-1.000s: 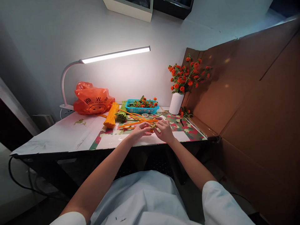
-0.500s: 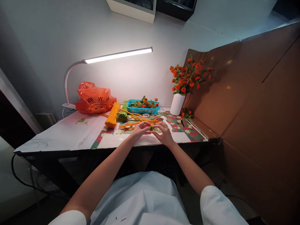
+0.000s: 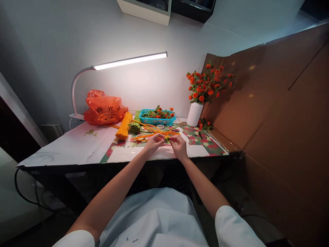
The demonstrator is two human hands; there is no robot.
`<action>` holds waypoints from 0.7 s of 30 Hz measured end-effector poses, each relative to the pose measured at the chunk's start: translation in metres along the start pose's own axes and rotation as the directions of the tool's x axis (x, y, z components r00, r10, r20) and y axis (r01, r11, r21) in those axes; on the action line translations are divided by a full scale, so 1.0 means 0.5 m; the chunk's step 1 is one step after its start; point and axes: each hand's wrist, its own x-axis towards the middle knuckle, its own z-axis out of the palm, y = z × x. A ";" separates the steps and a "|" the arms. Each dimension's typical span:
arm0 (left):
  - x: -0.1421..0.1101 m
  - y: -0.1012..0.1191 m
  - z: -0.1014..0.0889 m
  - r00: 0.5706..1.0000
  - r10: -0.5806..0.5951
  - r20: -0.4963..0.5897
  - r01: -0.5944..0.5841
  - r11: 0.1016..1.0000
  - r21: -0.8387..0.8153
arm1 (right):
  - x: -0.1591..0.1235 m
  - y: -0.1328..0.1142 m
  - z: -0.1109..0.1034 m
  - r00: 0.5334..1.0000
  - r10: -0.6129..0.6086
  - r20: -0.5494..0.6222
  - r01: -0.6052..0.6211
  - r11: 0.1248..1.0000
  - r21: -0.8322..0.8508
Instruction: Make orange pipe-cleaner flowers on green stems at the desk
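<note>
Between my two hands is a small fuzzy yellow-and-green flower piece [image 3: 167, 139], just above the near part of the table. My left hand [image 3: 155, 143] pinches its left side with thumb and fingertips. From the right, the fingers of my right hand [image 3: 179, 146] close on the same piece. Loose orange fuzzy stems [image 3: 151, 129] lie just beyond the hands. Behind them, to the left, are a thick bundle of yellow-orange fuzzy stems [image 3: 124, 127] and a green bundle [image 3: 134, 128]. Fine detail of the piece is partly covered by my fingers.
A blue basket [image 3: 157, 121] holds red-orange flowers and greenery. A white ribbed vase [image 3: 194, 115] with red-orange flowers stands right, near a cardboard panel [image 3: 277, 103]. On the left are a red plastic bag [image 3: 102, 111] and a lit lamp [image 3: 131, 61]. A tape roll [image 3: 160, 127] lies mid-table.
The flower piece has turned, so more of its yellow shows. My right hand's fingers have drawn closer together around it; my left hand has hardly moved.
</note>
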 end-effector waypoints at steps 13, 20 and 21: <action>0.001 -0.001 -0.002 0.998 0.055 -0.024 -0.051 0.989 0.141 | 0.002 0.008 0.000 0.995 0.083 0.059 -0.085 0.996 0.028; 0.014 -0.011 -0.014 0.992 0.051 -0.112 -0.039 0.994 0.106 | 0.048 0.025 0.019 0.985 -0.106 0.138 0.134 0.968 -0.212; 0.018 -0.011 -0.018 0.993 0.035 -0.113 -0.026 0.996 0.080 | 0.057 0.029 0.026 0.987 -0.100 0.123 0.125 0.968 -0.218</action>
